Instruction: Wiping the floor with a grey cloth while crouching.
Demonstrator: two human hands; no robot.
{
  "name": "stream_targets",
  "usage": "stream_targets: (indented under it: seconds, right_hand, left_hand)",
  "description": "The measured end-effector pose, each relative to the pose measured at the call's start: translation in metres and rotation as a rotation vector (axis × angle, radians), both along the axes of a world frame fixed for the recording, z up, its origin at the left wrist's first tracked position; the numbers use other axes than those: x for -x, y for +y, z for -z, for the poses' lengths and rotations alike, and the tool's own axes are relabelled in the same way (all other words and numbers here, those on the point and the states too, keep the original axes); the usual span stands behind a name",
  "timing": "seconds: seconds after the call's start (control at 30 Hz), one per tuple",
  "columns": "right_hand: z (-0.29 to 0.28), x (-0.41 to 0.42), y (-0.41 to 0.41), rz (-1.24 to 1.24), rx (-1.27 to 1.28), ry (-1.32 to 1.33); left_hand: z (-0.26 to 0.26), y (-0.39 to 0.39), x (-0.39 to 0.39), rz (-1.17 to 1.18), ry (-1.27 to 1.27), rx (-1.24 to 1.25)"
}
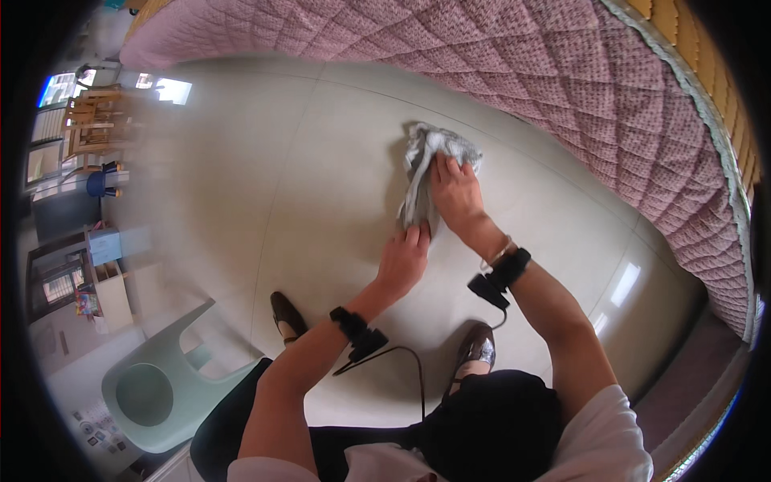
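Observation:
A crumpled grey and white cloth (446,143) is in both my hands, over the pale tiled floor (337,162). My right hand (458,193) grips the upper part of it, fingers bent into the folds. Nearer my body, my left hand (402,259) pinches the lower end, where the fabric narrows to a strip. Parts of the cloth are hidden under my fingers. Whether it touches the floor is hard to tell. Each wrist wears a black strap with a small device, and a thin cable hangs below.
A pink quilted cover (518,54) drapes in front of me and down the right side. A pale green plastic chair (174,355) stands at my left. My dark shoes (480,344) are on the tiles. Wooden chairs (93,120) and a blue stool (97,184) stand far left.

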State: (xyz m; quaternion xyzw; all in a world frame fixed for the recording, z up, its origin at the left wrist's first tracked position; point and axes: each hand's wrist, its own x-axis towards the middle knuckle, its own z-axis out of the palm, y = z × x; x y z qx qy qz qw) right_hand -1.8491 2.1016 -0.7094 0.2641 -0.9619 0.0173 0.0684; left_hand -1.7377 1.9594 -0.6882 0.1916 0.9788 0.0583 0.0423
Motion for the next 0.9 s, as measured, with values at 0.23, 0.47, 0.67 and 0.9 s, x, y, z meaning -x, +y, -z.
stream_targets:
  seconds: [0.23, 0.47, 0.67, 0.9]
  right_hand:
    - [-0.029, 0.081, -0.025, 0.055, -0.055, -0.092]
    - [-0.026, 0.025, -0.027, 0.065, -0.109, -0.159]
    - [-0.03, 0.066, -0.041, 0.052, -0.156, -0.221]
    - [-0.006, 0.051, 0.028, 0.251, 0.065, -0.1]
  left_hand:
    - [-0.004, 0.002, 0.077, -0.048, -0.007, -0.064]
    - [-0.002, -0.01, 0.024, 0.004, -0.017, -0.047]
    - [0.007, -0.014, 0.063, -0.097, 0.082, -0.059]
    - [0.006, 0.054, 0.071, 0.045, -0.041, -0.083]
